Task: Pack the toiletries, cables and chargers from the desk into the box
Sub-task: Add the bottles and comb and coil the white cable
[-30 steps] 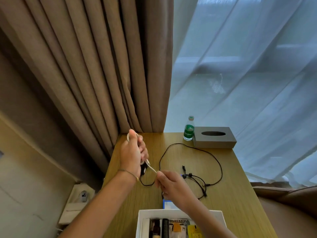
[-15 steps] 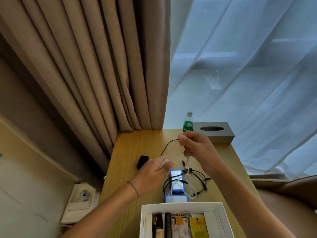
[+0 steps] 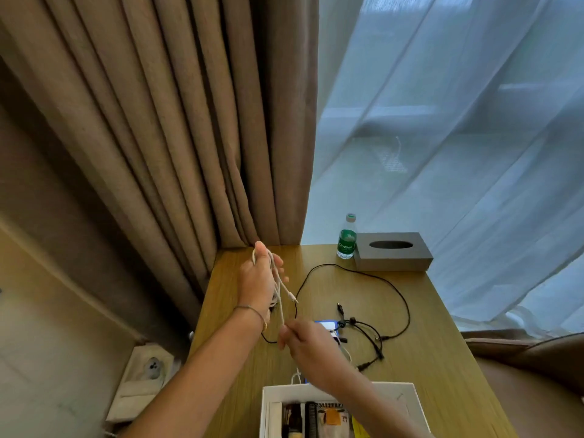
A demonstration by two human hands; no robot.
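My left hand (image 3: pixel 257 278) is raised over the desk's back left and grips loops of a white cable (image 3: pixel 280 295) wound round its fingers. My right hand (image 3: pixel 305 344) pinches the same white cable lower down, above a blue and white device (image 3: pixel 325 327). A long black cable (image 3: pixel 376 279) with several plug ends lies spread over the wooden desk (image 3: pixel 442 358). The white box (image 3: pixel 275 395) stands at the desk's front edge, with a comb and small packets inside it.
A green-labelled water bottle (image 3: pixel 346 238) and a grey tissue box (image 3: pixel 392 251) stand at the desk's back. Brown curtains (image 3: pixel 177 137) and sheer white ones hang behind. A wall socket (image 3: pixel 151 368) sits low on the left. A chair's edge shows at right.
My left hand rose from the desk back toward the far left with the white cable looped on it. My right hand came back from near the bottle and took the cable's lower part.
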